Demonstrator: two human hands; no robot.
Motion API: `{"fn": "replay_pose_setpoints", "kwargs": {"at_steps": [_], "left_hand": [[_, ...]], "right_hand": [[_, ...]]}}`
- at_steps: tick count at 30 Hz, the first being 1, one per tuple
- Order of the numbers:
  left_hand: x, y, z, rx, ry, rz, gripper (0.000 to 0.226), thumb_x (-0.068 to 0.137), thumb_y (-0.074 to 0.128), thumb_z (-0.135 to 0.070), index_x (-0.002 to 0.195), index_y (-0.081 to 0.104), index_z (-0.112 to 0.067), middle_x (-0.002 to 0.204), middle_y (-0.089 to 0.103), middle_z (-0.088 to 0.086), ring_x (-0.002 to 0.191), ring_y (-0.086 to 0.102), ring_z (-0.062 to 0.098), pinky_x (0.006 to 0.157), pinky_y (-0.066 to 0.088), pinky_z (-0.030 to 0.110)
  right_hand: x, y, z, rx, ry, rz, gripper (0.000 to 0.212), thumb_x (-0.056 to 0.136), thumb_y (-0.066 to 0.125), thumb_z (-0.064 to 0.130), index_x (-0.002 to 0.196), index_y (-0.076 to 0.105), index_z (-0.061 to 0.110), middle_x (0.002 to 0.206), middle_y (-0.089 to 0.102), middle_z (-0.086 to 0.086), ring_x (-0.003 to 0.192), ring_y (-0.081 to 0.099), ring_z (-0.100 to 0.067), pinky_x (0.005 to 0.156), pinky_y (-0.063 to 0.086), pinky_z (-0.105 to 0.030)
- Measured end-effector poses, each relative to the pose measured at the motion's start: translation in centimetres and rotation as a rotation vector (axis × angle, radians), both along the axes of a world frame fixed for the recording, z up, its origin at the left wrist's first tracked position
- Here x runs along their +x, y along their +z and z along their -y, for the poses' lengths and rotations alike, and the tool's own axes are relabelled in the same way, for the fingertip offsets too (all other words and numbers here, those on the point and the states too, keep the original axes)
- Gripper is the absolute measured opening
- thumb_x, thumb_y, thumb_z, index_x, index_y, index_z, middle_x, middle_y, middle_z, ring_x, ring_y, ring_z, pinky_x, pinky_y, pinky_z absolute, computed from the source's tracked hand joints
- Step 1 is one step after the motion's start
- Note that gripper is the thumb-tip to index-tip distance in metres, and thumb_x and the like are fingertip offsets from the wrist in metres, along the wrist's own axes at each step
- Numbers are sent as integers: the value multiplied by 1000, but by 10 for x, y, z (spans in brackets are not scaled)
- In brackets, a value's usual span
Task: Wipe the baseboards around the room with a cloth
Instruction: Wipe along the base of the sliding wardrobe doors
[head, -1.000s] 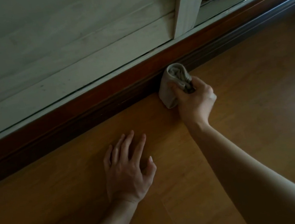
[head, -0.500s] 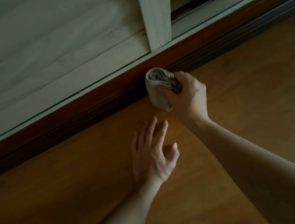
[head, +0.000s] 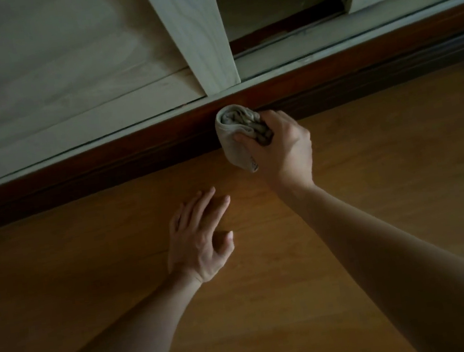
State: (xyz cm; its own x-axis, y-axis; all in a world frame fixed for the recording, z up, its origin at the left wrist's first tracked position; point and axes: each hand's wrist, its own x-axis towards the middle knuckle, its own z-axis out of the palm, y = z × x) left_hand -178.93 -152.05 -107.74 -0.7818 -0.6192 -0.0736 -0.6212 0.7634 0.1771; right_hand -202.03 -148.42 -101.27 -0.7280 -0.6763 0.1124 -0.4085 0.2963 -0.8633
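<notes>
Clenched round a bunched grey cloth (head: 233,142), the right hand (head: 280,148) has it squeezed into a fat roll, thumb laid across the front and fingers sunk into the folds. From where I stand, the wad's far side is pressed against the dark baseboard (head: 104,167), right below the edge of a pale door (head: 192,32). Its lower end hangs down toward the floor (head: 404,181), though I cannot tell if it touches. The left hand (head: 201,240) grips nothing. It lies flat on the boards nearby with its fingers straight, and looks to be propping the person up. Of the 2 hands, only 1 is working. The cloth looks light and soft, so I would expect it to squash into the grooves of the moulding rather than skate over them, and nothing about it can break. Its weakness is that a roll like this can loosen and trail a tail. The best hold, I think, is where it is now: around the middle of the bundle, with a thick fold between fingertips and wood. The baseboard is stiff and fixed and should take firm pressure. Its finish looks smooth, so the cloth ought to slide along it easily.
</notes>
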Motion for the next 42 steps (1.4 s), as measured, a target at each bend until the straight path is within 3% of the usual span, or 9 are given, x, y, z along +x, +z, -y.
{"fn": "replay_pose_setpoints", "kwargs": {"at_steps": [8, 11, 15, 19, 26, 31, 38, 40, 42], "left_hand": [[-1, -5, 1, -34, 18, -72, 59, 95, 38, -54, 150, 47, -33, 160, 37, -4, 147, 34, 22, 117, 28, 53], [-21, -3, -7, -25, 134, -93, 57, 96, 40, -55, 145, 53, -30, 155, 43, -1, 139, 40, 23, 114, 31, 57], [-70, -3, -34, 56, 136, -155, 56, 97, 40, -56, 144, 54, -30, 159, 38, -3, 145, 34, 18, 121, 21, 52], [-82, -11, -40, -7, 136, -96, 58, 96, 39, -59, 149, 46, -37, 161, 34, -4, 149, 27, 20, 121, 17, 48], [-93, -13, -44, -25, 142, -124, 59, 94, 41, -58, 148, 50, -34, 159, 38, -2, 148, 31, 22, 119, 25, 53], [-93, -14, -44, -29, 140, -118, 60, 95, 39, -59, 148, 49, -34, 160, 38, -1, 149, 30, 23, 119, 24, 52], [-94, -13, -47, -36, 148, -142, 59, 95, 40, -58, 148, 49, -33, 160, 37, -2, 149, 30, 22, 120, 21, 49], [-94, -14, -47, -43, 148, -142, 59, 95, 39, -58, 148, 49, -33, 160, 38, -1, 149, 30, 22, 120, 21, 49], [-94, -14, -48, -53, 152, -131, 59, 95, 39, -58, 148, 49, -33, 159, 38, -1, 148, 31, 22, 120, 22, 50]], "right_hand": [[-18, -5, -2, -26, -35, -44, 32, 85, 73, 45, 98, 69, 17, 95, 64, 6, 83, 62, -13, 68, 56, -40], [-29, -7, -10, -14, -35, -70, 33, 85, 72, 45, 100, 67, 16, 97, 62, 6, 88, 62, -15, 71, 55, -40], [-58, -10, -29, 46, -68, -113, 35, 84, 72, 47, 97, 66, 15, 97, 62, 6, 89, 61, -16, 70, 48, -32], [-103, -11, -55, 81, -157, -155, 36, 84, 73, 48, 101, 68, 16, 102, 68, 3, 89, 61, -12, 68, 40, -19], [-178, -14, -104, 106, -448, -87, 37, 81, 71, 48, 100, 70, 17, 97, 70, -3, 90, 66, -21, 80, 56, -38], [-167, -20, -96, 96, -404, -110, 34, 83, 72, 45, 100, 71, 16, 97, 70, -2, 89, 64, -20, 78, 52, -33], [-170, -22, -99, 75, -484, -87, 35, 82, 72, 48, 100, 72, 18, 94, 71, 1, 87, 66, -18, 83, 57, -45], [-160, -24, -95, 89, -448, -75, 36, 83, 72, 46, 104, 72, 16, 99, 70, 0, 90, 65, -18, 84, 57, -40], [-138, -25, -83, 106, -351, -94, 37, 85, 72, 43, 107, 71, 14, 102, 70, -1, 90, 64, -16, 78, 52, -25]]}}
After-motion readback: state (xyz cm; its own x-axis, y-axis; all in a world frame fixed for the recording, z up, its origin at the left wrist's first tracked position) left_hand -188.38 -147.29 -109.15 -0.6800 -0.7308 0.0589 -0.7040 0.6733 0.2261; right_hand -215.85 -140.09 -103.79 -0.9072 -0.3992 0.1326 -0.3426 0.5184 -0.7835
